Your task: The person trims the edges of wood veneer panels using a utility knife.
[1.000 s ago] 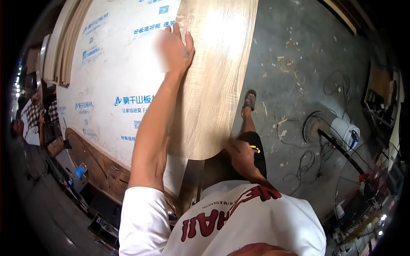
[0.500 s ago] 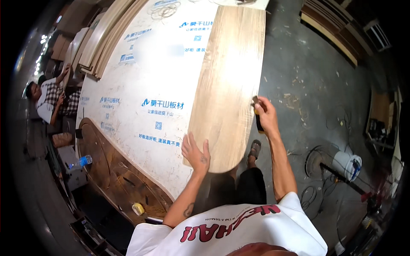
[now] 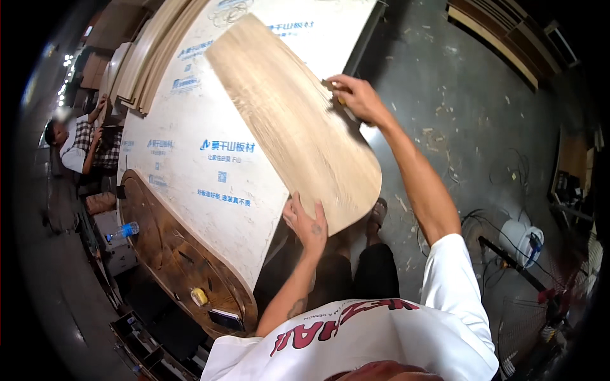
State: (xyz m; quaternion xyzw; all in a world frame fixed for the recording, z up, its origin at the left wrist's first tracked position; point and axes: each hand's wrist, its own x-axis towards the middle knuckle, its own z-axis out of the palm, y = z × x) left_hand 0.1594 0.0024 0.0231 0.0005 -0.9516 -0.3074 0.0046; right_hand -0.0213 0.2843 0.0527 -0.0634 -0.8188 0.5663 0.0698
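Observation:
A long wood-grain board (image 3: 286, 120) with a rounded near end lies slantwise on the white panel (image 3: 222, 171), its far end toward the left. My left hand (image 3: 308, 223) grips the board's near left corner, thumb on the face and fingers at the edge. My right hand (image 3: 362, 103) is closed around a small hand tool (image 3: 343, 106) with a dark head and a black-and-yellow handle. The tool is at the board's right edge, about midway along. My fingers partly hide it, so its exact kind cannot be made out.
On a brown curved tabletop (image 3: 159, 219) at left are a yellow tape measure (image 3: 199, 296), a phone (image 3: 227, 319) and a bottle (image 3: 124, 232). Stacked strips (image 3: 149, 57) lie at the far left, near another person (image 3: 79, 143). A white bucket (image 3: 521, 241) and a fan stand right; shavings litter the floor.
The board has turned, its far end swinging left and its rounded end shifting slightly right. My right hand has moved away and left with the tool. My left hand has shifted slightly right and nearer.

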